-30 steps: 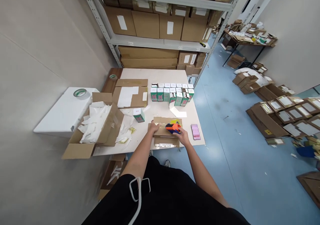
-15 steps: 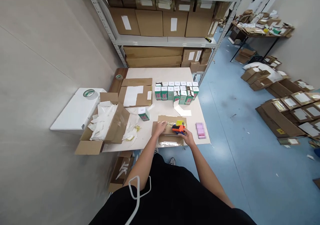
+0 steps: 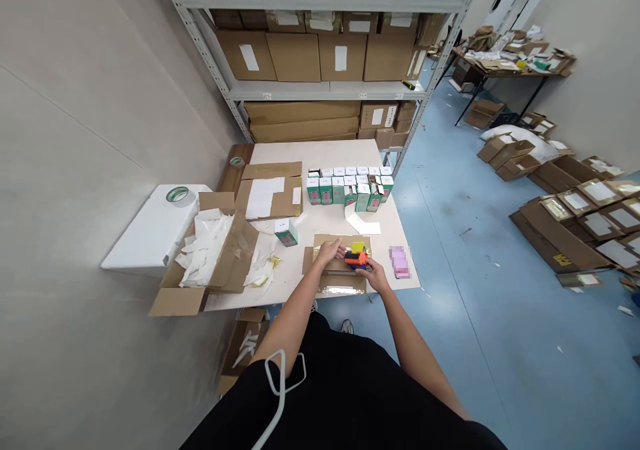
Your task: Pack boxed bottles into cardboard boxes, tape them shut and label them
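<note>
My right hand (image 3: 373, 275) is closed around an orange and dark-blue tape dispenser (image 3: 355, 259), low over a cardboard box (image 3: 325, 282) at the table's front edge. A bright yellow part (image 3: 358, 247) shows just behind the dispenser's body. Fingers stretched toward the dispenser, my left hand (image 3: 330, 251) is over the left part of the box, with nothing visible in it. Shiny clear tape lies across the box. To its left stands a green and white carton (image 3: 285, 232); a pixelated pink-purple item (image 3: 400, 262) lies to its right.
Several green and white cartons (image 3: 338, 190) stand in rows farther back, with a curled white strip (image 3: 363, 223) before them. A flattened cardboard piece (image 3: 285, 200) and an open box of white paper (image 3: 235, 253) lie left. Behind the table (image 3: 320, 149) rises a shelf rack (image 3: 320, 90).
My left hand has moved slightly right, closer to the tape dispenser, and its fingers have stretched out. My right hand keeps the dispenser at nearly the same place. The camera view has shifted slightly.
</note>
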`<state>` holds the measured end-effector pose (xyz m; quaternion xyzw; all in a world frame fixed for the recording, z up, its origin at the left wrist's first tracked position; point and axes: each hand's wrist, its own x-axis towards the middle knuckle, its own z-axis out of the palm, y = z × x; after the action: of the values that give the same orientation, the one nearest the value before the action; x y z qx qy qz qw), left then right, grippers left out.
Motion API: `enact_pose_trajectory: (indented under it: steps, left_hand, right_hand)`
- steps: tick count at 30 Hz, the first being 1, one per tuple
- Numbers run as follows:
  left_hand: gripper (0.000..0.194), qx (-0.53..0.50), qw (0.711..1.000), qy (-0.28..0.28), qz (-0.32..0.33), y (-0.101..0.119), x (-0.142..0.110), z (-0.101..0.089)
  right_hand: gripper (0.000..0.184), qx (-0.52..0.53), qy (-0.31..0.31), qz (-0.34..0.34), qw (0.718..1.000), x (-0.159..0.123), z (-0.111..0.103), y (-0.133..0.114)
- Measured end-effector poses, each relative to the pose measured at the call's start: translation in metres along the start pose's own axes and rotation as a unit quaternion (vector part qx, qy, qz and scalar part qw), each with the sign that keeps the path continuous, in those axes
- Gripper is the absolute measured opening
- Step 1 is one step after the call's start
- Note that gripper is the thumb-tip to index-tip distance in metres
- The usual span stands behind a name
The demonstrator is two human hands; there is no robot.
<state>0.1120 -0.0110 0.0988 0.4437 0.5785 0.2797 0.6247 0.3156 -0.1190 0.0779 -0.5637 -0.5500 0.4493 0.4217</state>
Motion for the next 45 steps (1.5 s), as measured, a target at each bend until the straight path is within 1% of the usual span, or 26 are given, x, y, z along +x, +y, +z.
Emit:
enact_pose_trajectory:
  steps: [3, 6, 8, 9, 10, 14, 16, 18, 22, 25, 29, 32, 37, 40, 45]
  left_hand:
    - [0.045, -0.014, 0.998, 0.025, 0.048, 0.005, -0.003, -0.003]
    - [0.035, -0.012, 0.992, 0.064, 0.108, 0.015, -0.009, -0.01]
    - [0.029, -0.036, 0.986, 0.081, 0.138, 0.023, -0.013, -0.016]
    - [0.029, -0.059, 0.984, 0.085, 0.147, 0.027, -0.015, -0.019]
    - [0.033, -0.085, 0.981, 0.088, 0.152, 0.032, -0.017, -0.022]
    - [0.067, -0.165, 0.966, 0.106, 0.167, 0.047, -0.026, -0.031]
    - [0.073, -0.189, 0.959, 0.121, 0.174, 0.05, -0.029, -0.035]
    - [0.071, -0.213, 0.951, 0.14, 0.174, 0.049, -0.032, -0.038]
    - [0.063, -0.252, 0.938, 0.177, 0.16, 0.038, -0.036, -0.048]
    - [0.055, -0.26, 0.933, 0.206, 0.14, 0.025, -0.036, -0.056]
    - [0.043, -0.268, 0.925, 0.252, 0.098, 0.005, -0.034, -0.065]
    - [0.036, -0.291, 0.915, 0.273, 0.054, -0.013, -0.032, -0.07]
    - [0.03, -0.308, 0.902, 0.303, -0.012, -0.041, -0.029, -0.072]
    - [0.032, -0.314, 0.895, 0.313, -0.046, -0.055, -0.025, -0.072]
    - [0.032, -0.316, 0.883, 0.337, -0.088, -0.074, -0.014, -0.076]
  right_hand:
    - [0.045, -0.012, -0.011, -0.004, 1.0, 0.001, 0.0, 0.001]
    - [0.042, -0.013, -0.019, -0.011, 1.0, 0.002, -0.002, 0.002]
    - [0.04, -0.016, -0.025, -0.013, 0.999, 0.004, -0.003, 0.003]
    - [0.04, -0.019, -0.03, -0.014, 0.999, 0.004, -0.004, 0.003]
    - [0.039, -0.025, -0.036, -0.015, 0.999, 0.005, -0.004, 0.002]
    - [0.039, -0.05, -0.07, -0.021, 0.996, 0.011, -0.004, -0.004]
    - [0.038, -0.057, -0.084, -0.024, 0.995, 0.016, -0.004, -0.008]
    - [0.038, -0.062, -0.091, -0.023, 0.994, 0.022, -0.004, -0.012]
    - [0.036, -0.074, -0.122, -0.015, 0.99, 0.036, -0.01, -0.018]
    - [0.038, -0.067, -0.142, -0.029, 0.987, 0.046, -0.013, -0.02]
    - [0.046, -0.069, -0.124, -0.043, 0.989, 0.059, -0.013, -0.021]
    - [0.046, -0.12, -0.11, -0.049, 0.985, 0.066, -0.006, -0.026]
    - [0.043, -0.229, -0.099, -0.075, 0.965, 0.076, 0.012, -0.043]
    - [0.049, -0.249, -0.099, -0.075, 0.961, 0.082, 0.02, -0.05]
    - [0.053, -0.259, -0.115, -0.057, 0.957, 0.096, 0.027, -0.054]
